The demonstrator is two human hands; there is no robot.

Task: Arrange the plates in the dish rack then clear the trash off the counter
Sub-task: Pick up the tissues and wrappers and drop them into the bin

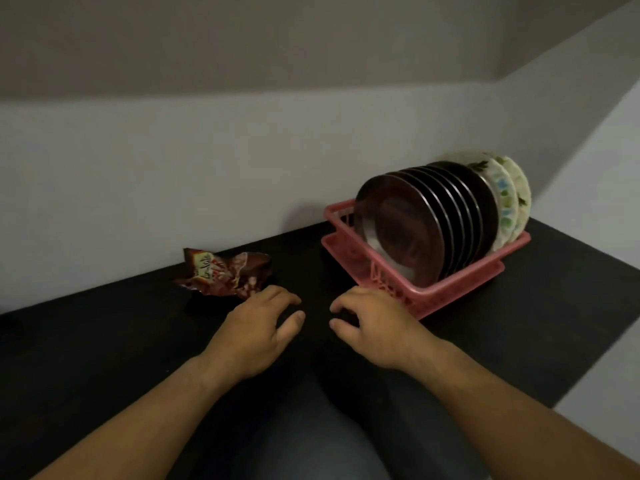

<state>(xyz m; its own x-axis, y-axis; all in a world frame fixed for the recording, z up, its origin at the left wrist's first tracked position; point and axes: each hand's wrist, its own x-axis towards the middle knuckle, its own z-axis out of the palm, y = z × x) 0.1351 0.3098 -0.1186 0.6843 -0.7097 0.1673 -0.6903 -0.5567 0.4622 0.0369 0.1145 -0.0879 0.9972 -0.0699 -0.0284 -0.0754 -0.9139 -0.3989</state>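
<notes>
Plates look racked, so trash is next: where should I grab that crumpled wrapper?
Pinch the wrapper at its bunched right end, coming from the near side with the left hand, which is nearest; those folds seem to stand off the counter.

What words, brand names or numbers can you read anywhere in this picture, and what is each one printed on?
Nothing can be quoted with certainty.
Crumpled wrapper: dark curly lettering on a pale label, too blurred to read.
Plates: the pale ones at the back carry green and blue patterns, no lettering.
Dish rack and counter: no words or numbers show.
</notes>
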